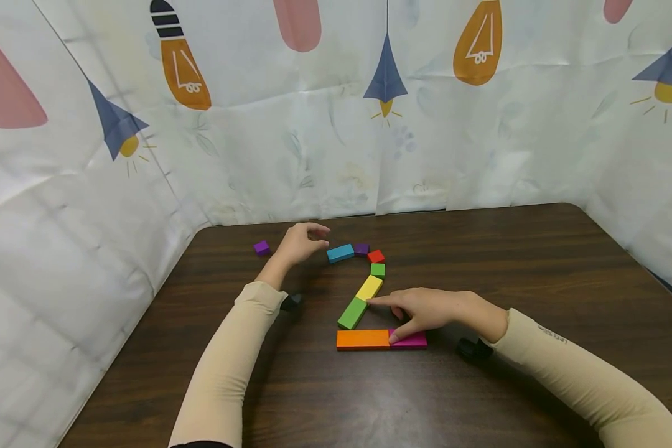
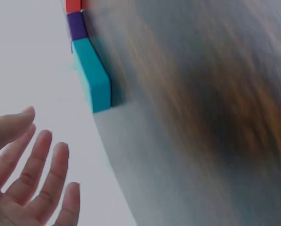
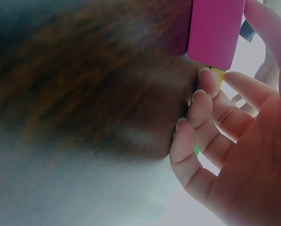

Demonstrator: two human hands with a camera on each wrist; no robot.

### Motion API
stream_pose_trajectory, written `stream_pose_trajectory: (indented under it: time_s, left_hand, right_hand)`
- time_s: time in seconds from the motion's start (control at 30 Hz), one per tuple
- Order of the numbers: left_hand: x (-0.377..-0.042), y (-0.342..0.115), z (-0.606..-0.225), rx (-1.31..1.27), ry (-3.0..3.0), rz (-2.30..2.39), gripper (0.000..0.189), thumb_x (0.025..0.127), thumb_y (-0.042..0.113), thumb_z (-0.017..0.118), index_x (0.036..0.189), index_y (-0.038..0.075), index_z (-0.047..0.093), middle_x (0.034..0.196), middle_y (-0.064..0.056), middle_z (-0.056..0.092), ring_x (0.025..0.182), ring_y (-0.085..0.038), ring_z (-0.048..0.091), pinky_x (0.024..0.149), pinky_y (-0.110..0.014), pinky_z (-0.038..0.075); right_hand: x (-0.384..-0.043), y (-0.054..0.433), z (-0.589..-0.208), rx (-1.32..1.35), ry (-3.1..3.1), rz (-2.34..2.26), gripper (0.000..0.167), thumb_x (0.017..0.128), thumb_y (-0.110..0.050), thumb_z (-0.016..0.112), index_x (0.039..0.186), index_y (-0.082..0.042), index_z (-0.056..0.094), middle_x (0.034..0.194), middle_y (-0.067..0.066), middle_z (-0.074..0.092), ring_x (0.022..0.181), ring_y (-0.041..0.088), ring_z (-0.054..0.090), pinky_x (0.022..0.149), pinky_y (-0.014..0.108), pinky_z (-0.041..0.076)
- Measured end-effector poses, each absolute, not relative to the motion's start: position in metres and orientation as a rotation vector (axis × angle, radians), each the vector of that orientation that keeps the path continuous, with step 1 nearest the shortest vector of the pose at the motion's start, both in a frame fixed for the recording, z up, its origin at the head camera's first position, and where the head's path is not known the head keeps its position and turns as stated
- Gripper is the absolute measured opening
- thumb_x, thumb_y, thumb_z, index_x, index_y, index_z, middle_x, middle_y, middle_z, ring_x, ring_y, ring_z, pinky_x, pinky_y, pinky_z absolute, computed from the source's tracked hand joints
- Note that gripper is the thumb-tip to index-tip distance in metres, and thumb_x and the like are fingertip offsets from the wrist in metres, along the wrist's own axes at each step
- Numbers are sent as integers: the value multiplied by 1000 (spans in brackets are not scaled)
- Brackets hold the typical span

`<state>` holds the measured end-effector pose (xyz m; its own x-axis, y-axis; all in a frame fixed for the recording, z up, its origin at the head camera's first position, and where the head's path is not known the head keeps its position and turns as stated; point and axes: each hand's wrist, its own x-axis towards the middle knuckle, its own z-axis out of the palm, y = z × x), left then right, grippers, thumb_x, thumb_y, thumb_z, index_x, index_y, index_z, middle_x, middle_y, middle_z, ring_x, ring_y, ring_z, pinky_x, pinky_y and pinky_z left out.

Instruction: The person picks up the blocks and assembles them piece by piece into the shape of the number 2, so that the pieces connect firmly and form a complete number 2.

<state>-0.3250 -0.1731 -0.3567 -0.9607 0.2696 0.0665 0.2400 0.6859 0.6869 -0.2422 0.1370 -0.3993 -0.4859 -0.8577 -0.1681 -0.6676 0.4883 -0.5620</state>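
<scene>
My left hand hovers just left of a blue block, its fingers loosely bent and apart, holding nothing. In the left wrist view the same block stands away from the fingertips. My right hand stretches its index finger to where a yellow block meets a long green block. Its thumb rests at the seam between an orange block and a magenta block, which lie end to end. The other fingers curl loosely above the table in the right wrist view, with nothing in them.
From the blue block, a dark purple cube, a red cube and a small green cube curve round to the yellow block. Another purple cube lies apart at the left. A patterned cloth hangs behind the brown table.
</scene>
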Motion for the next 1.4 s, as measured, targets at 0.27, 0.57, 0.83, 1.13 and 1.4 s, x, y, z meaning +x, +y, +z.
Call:
stream_pose_trajectory:
  time_s: [0.27,0.57,0.83,1.13,1.4]
  left_hand:
    - [-318,-194,-347,430,2962,1232,28,103,14,64,129,5,69,121,-16,69,110,-36,63,87,-49,53]
    - [-316,-224,-348,446,3079,1253,25,104,9,61,126,2,70,119,-20,67,109,-38,62,91,-52,50]
    - [-316,-255,-355,272,3155,1169,27,105,11,57,127,3,69,124,-20,67,110,-41,63,92,-55,50]
    - [-321,-282,-366,36,3157,1203,30,103,9,59,128,-4,67,127,-25,66,121,-43,58,98,-55,48]
    - [-319,-296,-375,-136,2933,1397,41,104,9,58,142,-6,56,144,-27,54,136,-43,45,111,-54,36]
  right_hand:
    - [-228,131,-376,-1192,2336,-555,81,91,-47,76,158,-15,41,88,-4,50,80,9,46,70,28,38]
    - [-240,139,-394,-1273,2299,-625,84,91,-57,72,159,-19,41,91,-5,51,83,11,48,69,29,40]
    - [-243,140,-400,-1296,2299,-618,82,92,-55,72,159,-20,40,91,-5,50,82,11,49,68,29,40]
    - [-228,134,-378,-1165,2345,-560,80,91,-46,77,157,-17,43,89,-6,51,82,8,47,72,27,40]
    - [-231,133,-379,-1180,2333,-564,80,91,-45,77,158,-18,42,89,-4,49,82,9,46,72,28,38]
